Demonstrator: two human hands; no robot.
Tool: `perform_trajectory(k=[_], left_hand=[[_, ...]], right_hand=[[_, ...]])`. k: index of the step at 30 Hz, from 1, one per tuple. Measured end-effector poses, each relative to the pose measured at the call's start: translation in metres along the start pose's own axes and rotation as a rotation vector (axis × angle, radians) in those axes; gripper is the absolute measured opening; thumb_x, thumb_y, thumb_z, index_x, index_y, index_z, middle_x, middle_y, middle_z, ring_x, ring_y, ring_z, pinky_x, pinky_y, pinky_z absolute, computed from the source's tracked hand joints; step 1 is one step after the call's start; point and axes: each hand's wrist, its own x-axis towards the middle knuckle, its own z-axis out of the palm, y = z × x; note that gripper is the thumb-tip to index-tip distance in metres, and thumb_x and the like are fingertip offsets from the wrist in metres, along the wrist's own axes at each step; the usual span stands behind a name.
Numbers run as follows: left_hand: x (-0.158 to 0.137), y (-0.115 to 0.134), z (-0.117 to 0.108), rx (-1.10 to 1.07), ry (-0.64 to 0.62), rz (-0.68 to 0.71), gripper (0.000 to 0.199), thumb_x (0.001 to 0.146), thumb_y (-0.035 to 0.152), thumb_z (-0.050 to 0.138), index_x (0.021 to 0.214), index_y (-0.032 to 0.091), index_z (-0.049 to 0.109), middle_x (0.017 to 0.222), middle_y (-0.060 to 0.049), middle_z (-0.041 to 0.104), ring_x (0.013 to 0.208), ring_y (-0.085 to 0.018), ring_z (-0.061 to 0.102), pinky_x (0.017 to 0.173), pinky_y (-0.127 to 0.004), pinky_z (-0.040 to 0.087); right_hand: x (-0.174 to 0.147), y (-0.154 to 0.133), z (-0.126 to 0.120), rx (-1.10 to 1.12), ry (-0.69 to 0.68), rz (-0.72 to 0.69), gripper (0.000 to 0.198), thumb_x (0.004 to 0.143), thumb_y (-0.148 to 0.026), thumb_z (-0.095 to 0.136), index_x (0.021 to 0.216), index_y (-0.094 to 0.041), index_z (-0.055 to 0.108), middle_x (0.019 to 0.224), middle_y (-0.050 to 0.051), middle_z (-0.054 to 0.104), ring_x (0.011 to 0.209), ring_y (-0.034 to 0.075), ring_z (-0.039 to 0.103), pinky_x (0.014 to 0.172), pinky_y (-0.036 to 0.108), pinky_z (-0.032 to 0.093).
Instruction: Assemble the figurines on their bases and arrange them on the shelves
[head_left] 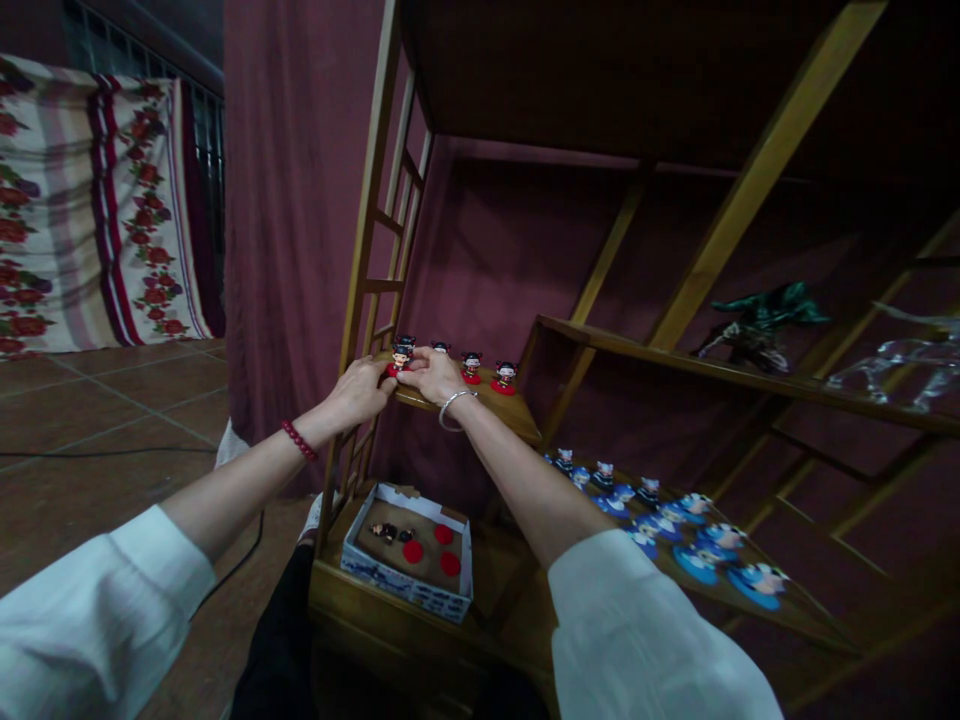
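Both my hands meet at a small figurine (402,354) with dark hair and a red base, at the left end of a wooden shelf (517,415). My right hand (436,378) pinches it from the right side. My left hand (362,392) is closed at its left, fingertips by the red base. Similar figurines stand right of my hands: one (471,367) close by, another (505,377) farther right, and one behind my right hand, partly hidden. Below sits an open cardboard box (407,596) holding several red discs (413,551) and dark figurines (390,532) lying down.
A lattice side panel (375,250) rises beside my left hand. On the lower right shelf stand several blue-based figurines (697,562). A green sculpture (772,318) and a clear glass animal (904,360) occupy the upper right shelf. A dark cable (112,452) lies on the tiled floor.
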Motion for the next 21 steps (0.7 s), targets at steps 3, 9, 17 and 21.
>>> perform_trajectory(k=[3, 9, 17, 21], left_hand=[[0.002, 0.001, 0.001, 0.065, -0.026, -0.007, 0.034, 0.078, 0.027, 0.04, 0.104, 0.011, 0.056, 0.108, -0.013, 0.058, 0.115, -0.028, 0.04, 0.096, -0.036, 0.03], [0.004, 0.005, 0.0, 0.157, -0.081, -0.05, 0.035, 0.08, 0.028, 0.037, 0.104, 0.01, 0.055, 0.116, -0.011, 0.054, 0.121, -0.024, 0.033, 0.099, -0.033, 0.028], [0.009, 0.0, 0.003, 0.214, -0.073, -0.056, 0.035, 0.082, 0.029, 0.034, 0.104, 0.012, 0.055, 0.117, -0.011, 0.054, 0.122, -0.021, 0.034, 0.097, -0.031, 0.031], [0.011, -0.002, 0.004, 0.216, -0.08, -0.056, 0.036, 0.082, 0.03, 0.034, 0.104, 0.013, 0.055, 0.117, -0.01, 0.054, 0.122, -0.021, 0.033, 0.096, -0.032, 0.033]], right_hand=[[-0.001, -0.006, -0.001, -0.052, -0.012, 0.003, 0.044, 0.056, -0.027, 0.072, 0.096, -0.017, 0.058, 0.077, 0.002, 0.064, 0.066, 0.013, 0.06, 0.067, 0.028, 0.048], [-0.002, -0.014, -0.002, -0.205, -0.018, 0.01, 0.044, 0.061, -0.026, 0.068, 0.102, -0.017, 0.056, 0.082, 0.003, 0.065, 0.07, 0.013, 0.06, 0.066, 0.025, 0.047], [0.001, -0.012, 0.001, -0.263, 0.001, -0.005, 0.04, 0.061, -0.031, 0.067, 0.099, -0.02, 0.057, 0.08, -0.001, 0.065, 0.07, 0.012, 0.06, 0.063, 0.021, 0.045], [0.002, -0.015, 0.0, -0.293, -0.002, -0.001, 0.041, 0.061, -0.03, 0.067, 0.099, -0.02, 0.057, 0.079, -0.001, 0.065, 0.069, 0.011, 0.059, 0.061, 0.02, 0.044]])
